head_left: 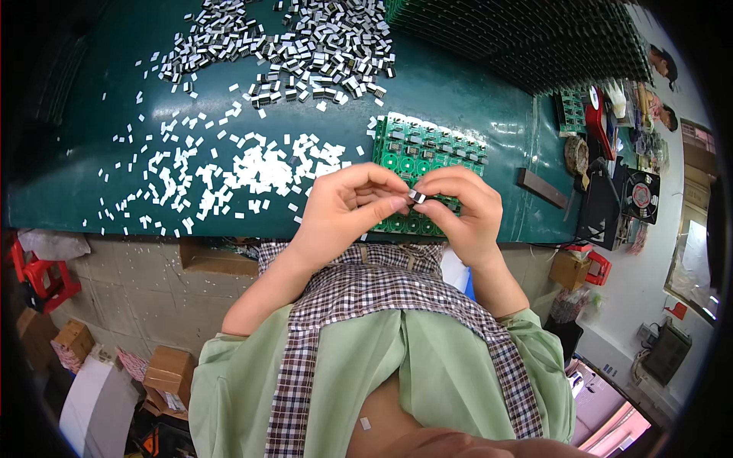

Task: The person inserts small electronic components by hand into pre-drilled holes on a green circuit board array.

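Observation:
A small black component with a white face [417, 196] is pinched between the thumb and forefinger of my right hand [467, 210]. My left hand [347, 204] is closed right beside it, its thumb and fingertips drawn together at the component's left end. What lies between those left fingers is too small to make out. Both hands hover over a green circuit board panel [391, 162] that carries rows of ring-shaped pads and several mounted black-and-grey parts. My fingers and palms hide the panel's near middle.
Loose white slips [263, 169] lie scattered left of the panel on the green tabletop [92, 183]. Behind them rises a heap of black-and-white components [328, 46]. Stacked boards [519, 38] fill the back right. A metal bar [542, 188] and a black fan [640, 195] are at right.

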A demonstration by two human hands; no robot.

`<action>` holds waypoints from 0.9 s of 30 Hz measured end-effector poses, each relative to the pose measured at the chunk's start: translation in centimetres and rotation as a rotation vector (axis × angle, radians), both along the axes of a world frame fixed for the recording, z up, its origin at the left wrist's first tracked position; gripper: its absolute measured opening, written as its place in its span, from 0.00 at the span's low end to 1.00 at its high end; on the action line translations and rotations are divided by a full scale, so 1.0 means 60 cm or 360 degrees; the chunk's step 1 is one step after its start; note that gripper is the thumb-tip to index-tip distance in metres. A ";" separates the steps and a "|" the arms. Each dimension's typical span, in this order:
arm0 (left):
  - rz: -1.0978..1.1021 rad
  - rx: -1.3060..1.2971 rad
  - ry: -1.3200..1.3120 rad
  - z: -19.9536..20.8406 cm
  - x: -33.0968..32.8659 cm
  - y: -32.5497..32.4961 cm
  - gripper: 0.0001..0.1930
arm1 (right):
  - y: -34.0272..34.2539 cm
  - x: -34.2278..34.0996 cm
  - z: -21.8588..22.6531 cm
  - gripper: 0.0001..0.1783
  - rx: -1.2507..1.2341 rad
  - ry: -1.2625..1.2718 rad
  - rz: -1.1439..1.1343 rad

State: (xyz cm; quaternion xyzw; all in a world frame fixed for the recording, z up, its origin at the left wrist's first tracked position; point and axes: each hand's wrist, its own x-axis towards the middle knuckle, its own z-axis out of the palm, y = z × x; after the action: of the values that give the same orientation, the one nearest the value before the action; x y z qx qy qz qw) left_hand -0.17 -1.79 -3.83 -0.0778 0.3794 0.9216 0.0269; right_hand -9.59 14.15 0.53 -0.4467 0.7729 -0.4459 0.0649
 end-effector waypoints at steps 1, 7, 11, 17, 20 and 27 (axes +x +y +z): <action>0.0156 -0.0375 0.0103 0.000 0.002 0.008 0.05 | 0.002 0.000 -0.001 0.11 0.0001 -0.0067 0.0011; 0.0435 -0.1346 0.0428 0.005 0.001 0.011 0.06 | 0.004 0.007 -0.001 0.11 -0.0019 -0.0441 -0.0028; 0.0412 -0.1369 0.0528 0.005 0.001 0.009 0.06 | 0.003 0.009 0.008 0.11 -0.0068 -0.0695 0.0020; 0.0344 -0.1436 0.0702 0.002 -0.001 0.002 0.07 | 0.013 0.008 0.000 0.12 -0.0022 -0.0664 0.0073; 0.0273 -0.1415 0.0730 0.003 -0.002 0.003 0.06 | 0.015 0.002 0.003 0.11 0.0029 -0.0691 0.0179; 0.0368 -0.1279 0.0360 0.007 -0.004 0.019 0.11 | 0.013 0.014 -0.002 0.10 -0.0010 -0.0496 -0.0139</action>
State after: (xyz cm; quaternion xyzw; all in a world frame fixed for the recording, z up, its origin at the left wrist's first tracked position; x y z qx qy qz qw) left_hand -0.40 -0.64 -3.43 -0.0224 0.6974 0.7003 -0.1507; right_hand -8.76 14.96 0.39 -0.3385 0.7707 -0.5146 0.1630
